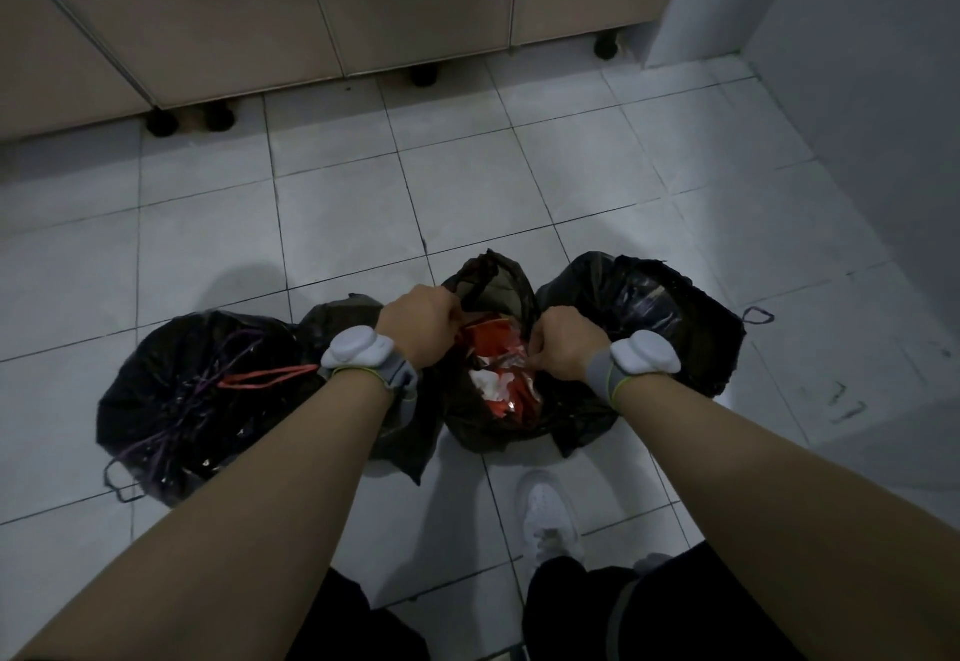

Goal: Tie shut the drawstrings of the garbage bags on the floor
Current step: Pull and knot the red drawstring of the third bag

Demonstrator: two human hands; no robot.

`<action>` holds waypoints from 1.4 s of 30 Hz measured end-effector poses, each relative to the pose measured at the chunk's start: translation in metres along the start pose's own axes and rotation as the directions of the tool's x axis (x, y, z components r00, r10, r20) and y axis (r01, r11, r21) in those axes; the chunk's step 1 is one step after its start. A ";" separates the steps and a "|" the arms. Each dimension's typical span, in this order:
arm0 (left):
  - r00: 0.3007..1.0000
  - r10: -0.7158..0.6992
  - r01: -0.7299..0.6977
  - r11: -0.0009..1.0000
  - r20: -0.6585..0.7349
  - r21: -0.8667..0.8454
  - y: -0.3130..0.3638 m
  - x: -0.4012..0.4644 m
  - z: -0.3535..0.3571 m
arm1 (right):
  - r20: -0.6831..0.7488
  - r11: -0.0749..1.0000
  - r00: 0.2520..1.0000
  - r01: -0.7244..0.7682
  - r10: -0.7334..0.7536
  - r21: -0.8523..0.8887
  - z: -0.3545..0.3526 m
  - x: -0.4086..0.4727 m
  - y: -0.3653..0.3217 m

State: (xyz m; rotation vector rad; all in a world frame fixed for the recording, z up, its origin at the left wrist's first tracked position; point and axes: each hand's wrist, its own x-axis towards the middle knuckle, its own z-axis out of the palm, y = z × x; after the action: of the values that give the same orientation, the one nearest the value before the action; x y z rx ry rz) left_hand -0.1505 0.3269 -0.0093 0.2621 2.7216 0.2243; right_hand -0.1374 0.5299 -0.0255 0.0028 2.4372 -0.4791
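Three black garbage bags stand in a row on the tiled floor. The middle bag [498, 291] is open at the top, with red and white wrappers [498, 374] showing inside. My left hand [418, 322] grips its left rim in a fist. My right hand [563, 343] pinches its right rim. The left bag [171, 400] has purple drawstrings and a red string [270, 377] lying across its top. The right bag [649, 307] stands open, a purple drawstring loop [757, 316] sticking out on its right side.
Beige cabinets on black feet [423, 75] line the far side. A grey wall [857, 88] closes the right. My white shoe [550, 515] stands just behind the middle bag. White floor tiles stretch between the bags and the cabinets.
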 end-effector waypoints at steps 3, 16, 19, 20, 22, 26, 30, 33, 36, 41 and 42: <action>1.000 -0.012 0.012 1.000 -0.013 -0.007 -0.001 0.000 -0.001 | 0.012 0.999 1.000 -0.013 0.012 0.052 -0.001 0.000 -0.002; 0.997 -0.078 0.073 0.983 -0.026 -0.166 -0.009 0.002 -0.007 | -0.095 0.970 0.994 -0.025 0.049 0.243 -0.042 -0.007 0.011; 0.996 -0.080 0.071 0.969 -0.032 -0.235 -0.009 0.001 -0.009 | -0.104 0.958 0.994 0.005 0.026 0.285 -0.049 -0.012 0.010; 0.996 -0.082 0.071 0.963 -0.032 -0.261 -0.009 0.000 -0.010 | -0.101 0.953 0.995 0.011 0.021 0.303 -0.051 -0.013 0.010; 0.996 -0.082 0.068 0.948 -0.032 -0.312 -0.010 0.000 -0.012 | -0.104 0.945 0.995 0.027 0.008 0.327 -0.053 -0.016 0.010; 0.999 -0.048 0.047 0.928 0.007 -0.369 -0.013 -0.001 -0.013 | -0.121 0.930 0.992 0.076 -0.035 0.360 -0.053 -0.021 0.011; 0.989 0.060 -0.014 0.950 0.138 -0.312 -0.013 -0.003 -0.007 | -0.130 0.918 0.991 0.053 -0.002 0.392 -0.057 -0.021 0.019; 0.956 0.100 -0.040 0.975 0.274 -0.217 -0.012 -0.003 -0.001 | -0.173 0.910 0.979 -0.027 0.108 0.413 -0.062 -0.020 0.024; 0.938 0.095 -0.056 0.990 0.334 -0.127 -0.012 0.001 0.006 | -0.197 0.897 0.962 -0.085 0.186 0.433 -0.066 -0.018 0.029; 0.972 -0.001 0.000 1.000 0.234 0.008 -0.012 0.010 0.016 | -0.234 0.911 0.954 -0.077 0.185 0.406 -0.069 -0.016 0.031; 0.981 -0.034 0.027 0.999 0.190 0.038 -0.013 0.011 0.018 | -0.237 0.912 0.954 -0.077 0.185 0.403 -0.069 -0.016 0.031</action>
State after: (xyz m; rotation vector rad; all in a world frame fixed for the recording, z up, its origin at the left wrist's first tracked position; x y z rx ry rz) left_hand -0.1554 0.3192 -0.0325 0.2386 2.5393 0.1356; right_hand -0.1622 0.5845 0.0240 0.4277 2.5369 -0.9498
